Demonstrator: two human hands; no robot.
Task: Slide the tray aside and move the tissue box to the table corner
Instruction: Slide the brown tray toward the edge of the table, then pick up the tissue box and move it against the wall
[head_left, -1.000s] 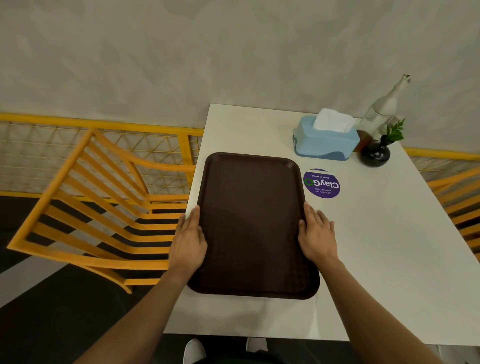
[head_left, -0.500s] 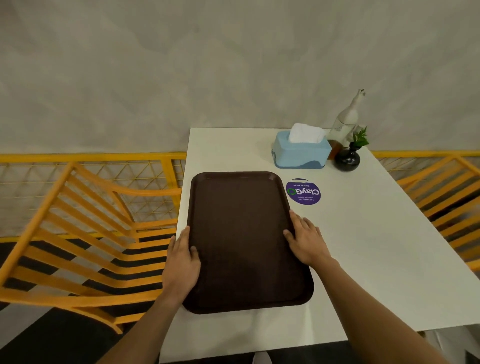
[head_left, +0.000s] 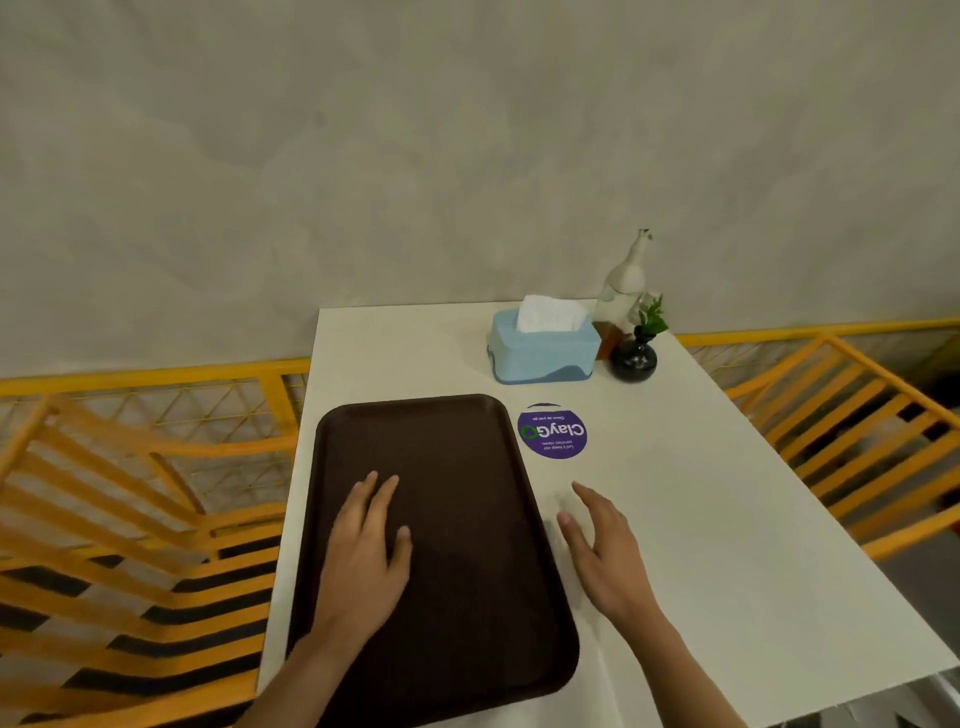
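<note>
**Resting one hand on the tray, the other beside it**

Head view: Lying along the left edge of the white bench (head_left: 727, 519), the dark brown tray (head_left: 467, 519) runs lengthwise away from the person, its left rim close to the bench's left side. The left hand (head_left: 363, 556) lies flat on the tray's left half, fingers spread and pointing forward; its grip is wide, closed on nothing. The right hand (head_left: 605, 551) is over the bare bench just right of the tray's right rim, fingers loosely extended, grip wide and empty; whether it touches the surface I cannot tell.

The light blue tissue box (head_left: 540, 351), with a white tissue sticking up from its top, stands toward the far right of the bench, beyond the tray and apart from it. Just right of the box are a pale bottle (head_left: 626, 275) and a small dark vase (head_left: 634, 358) holding a green sprig. A round purple sticker (head_left: 553, 431) lies on the bench between the tray's far right corner and the box. Orange slatted chairs (head_left: 130, 519) flank the bench on both sides.
</note>
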